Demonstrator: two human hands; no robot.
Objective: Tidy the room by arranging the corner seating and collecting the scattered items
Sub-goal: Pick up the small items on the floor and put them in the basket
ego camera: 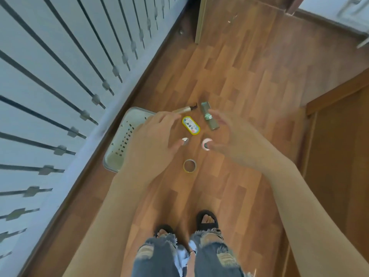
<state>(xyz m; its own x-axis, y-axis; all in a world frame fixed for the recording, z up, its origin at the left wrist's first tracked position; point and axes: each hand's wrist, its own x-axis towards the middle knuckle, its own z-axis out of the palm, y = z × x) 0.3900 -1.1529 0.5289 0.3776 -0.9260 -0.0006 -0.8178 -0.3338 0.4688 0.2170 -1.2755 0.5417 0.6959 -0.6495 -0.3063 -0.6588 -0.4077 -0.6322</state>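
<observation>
Several small items lie scattered on the wooden floor [235, 80]: a yellow-rimmed oval tin [191, 125], a grey-green tube [209, 118], a beige pen-like tube [184, 110], a small silver cap [185, 140], a pink-white round lid [206, 144] and a tape ring [189, 165]. A pale perforated basket [121, 144] stands on the floor at the left, partly hidden by my left hand [153, 142]. Both hands hover above the items with fingers spread and nothing in them. My right hand [235, 140] is over the round lid.
A white wall panel with dark metal bars [60, 80] runs along the left. A wooden door edge [200, 19] stands at the back and wooden furniture [339, 136] at the right. My feet in black sandals [206, 219] are near the bottom.
</observation>
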